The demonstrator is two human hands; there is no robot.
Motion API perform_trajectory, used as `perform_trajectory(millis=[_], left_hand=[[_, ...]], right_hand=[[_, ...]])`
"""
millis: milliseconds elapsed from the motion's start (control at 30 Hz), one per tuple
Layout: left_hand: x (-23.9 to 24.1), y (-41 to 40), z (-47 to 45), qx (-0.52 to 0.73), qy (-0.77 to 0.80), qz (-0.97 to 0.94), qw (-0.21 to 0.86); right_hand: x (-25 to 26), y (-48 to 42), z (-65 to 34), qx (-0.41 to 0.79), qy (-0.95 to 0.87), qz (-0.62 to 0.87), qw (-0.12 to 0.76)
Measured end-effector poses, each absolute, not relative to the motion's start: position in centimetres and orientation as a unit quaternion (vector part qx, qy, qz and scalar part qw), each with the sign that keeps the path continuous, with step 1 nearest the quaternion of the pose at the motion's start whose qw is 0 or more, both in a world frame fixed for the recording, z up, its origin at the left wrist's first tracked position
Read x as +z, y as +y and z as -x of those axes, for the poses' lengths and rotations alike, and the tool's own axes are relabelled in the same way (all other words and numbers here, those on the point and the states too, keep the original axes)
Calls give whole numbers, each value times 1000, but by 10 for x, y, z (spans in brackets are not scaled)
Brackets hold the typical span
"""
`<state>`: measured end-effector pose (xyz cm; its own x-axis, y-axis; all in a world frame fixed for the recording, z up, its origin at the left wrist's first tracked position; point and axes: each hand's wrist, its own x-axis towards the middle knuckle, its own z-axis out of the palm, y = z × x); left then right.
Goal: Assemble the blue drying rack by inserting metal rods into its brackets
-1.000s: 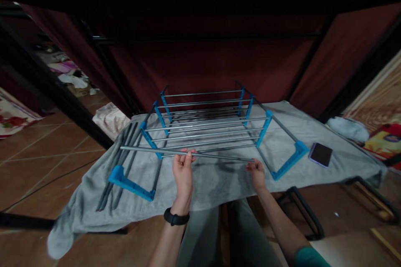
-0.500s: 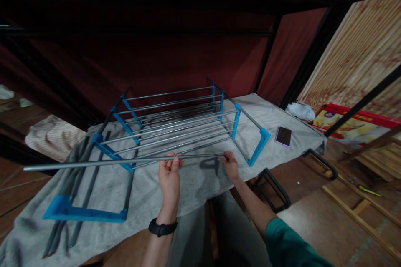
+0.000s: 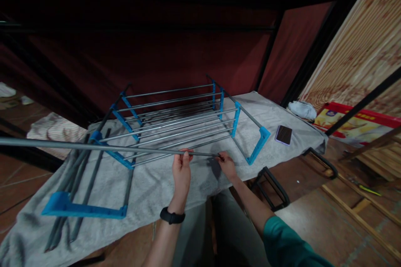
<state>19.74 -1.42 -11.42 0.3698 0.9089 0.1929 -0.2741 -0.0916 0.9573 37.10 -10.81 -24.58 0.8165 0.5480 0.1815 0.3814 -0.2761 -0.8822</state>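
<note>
A long grey metal tube (image 3: 125,149) runs from the left edge of the view to my hands, held above the cloth. My left hand (image 3: 181,169) pinches it between thumb and fingers. At its right end, my right hand (image 3: 227,164) closes its fingers on the tube, whose tip is hidden there. Behind lies a partly assembled rack (image 3: 175,123) of grey rods with blue plastic brackets. A blue bracket (image 3: 84,209) at the front left joins its side tube. Another blue corner bracket (image 3: 259,146) is at the right.
A grey cloth (image 3: 200,185) covers the table. Loose grey tubes (image 3: 89,183) lie at the left, and a phone (image 3: 283,134) at the right. Black metal frames (image 3: 272,190) stand by the table's front edge. A red and yellow box (image 3: 354,123) sits further right.
Both hands stay on the tube. My left hand has moved right, closer to my right hand, which shifted slightly left. The tube's left end has swung up and out of view.
</note>
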Motion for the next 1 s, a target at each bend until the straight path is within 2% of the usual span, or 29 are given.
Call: perform_trajectory(millis=[433,800,1000], left_hand=[[-105,-19,-195,500,251,-592,580],[-93,-2,-182,475,269,-676,496],[-105,-1,-188,449,272,-709,471]], right_hand=[[-245,-109,-372,103,-377,801,454],[-244,-110,-370,117,-392,800,438],[-245,-109,-370,112,-391,801,439]])
